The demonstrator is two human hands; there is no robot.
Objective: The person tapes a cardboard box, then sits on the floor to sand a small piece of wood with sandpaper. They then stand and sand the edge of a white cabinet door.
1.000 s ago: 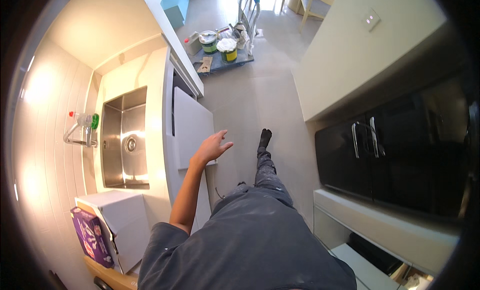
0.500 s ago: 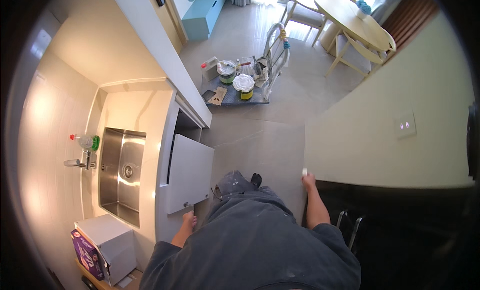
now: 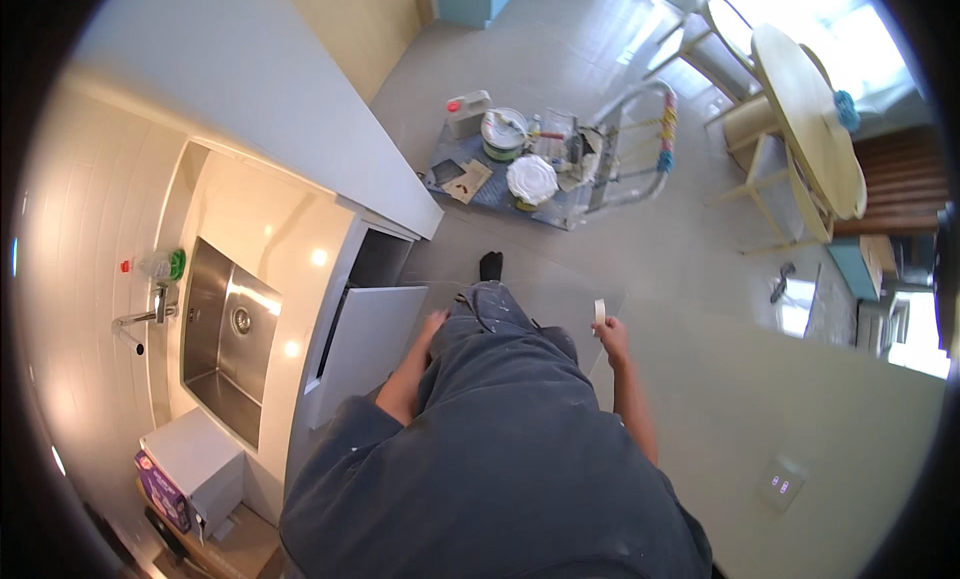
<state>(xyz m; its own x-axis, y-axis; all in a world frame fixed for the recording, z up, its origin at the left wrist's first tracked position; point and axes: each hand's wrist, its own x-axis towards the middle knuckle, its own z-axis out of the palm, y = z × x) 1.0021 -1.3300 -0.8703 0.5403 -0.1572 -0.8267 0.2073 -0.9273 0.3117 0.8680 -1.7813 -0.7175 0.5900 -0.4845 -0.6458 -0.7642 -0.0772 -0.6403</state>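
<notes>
Right of the frame's centre, my right hand (image 3: 612,335) closes its fingers on a pale tape roll (image 3: 600,312), long axis toward the frame's top, while my left hand (image 3: 436,324), left of centre, lies farther off, openness untellable.

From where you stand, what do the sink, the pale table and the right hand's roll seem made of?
Sink: probably stainless steel, with a satin sheen; grey, catching bright streaks of light.
Pale table: perhaps wood or laminate, smooth-looking and tan, though no grain shows.
Roll in the right hand: maybe paper tape, apparently matte, from its cream ring shape; too small to be sure.
</notes>
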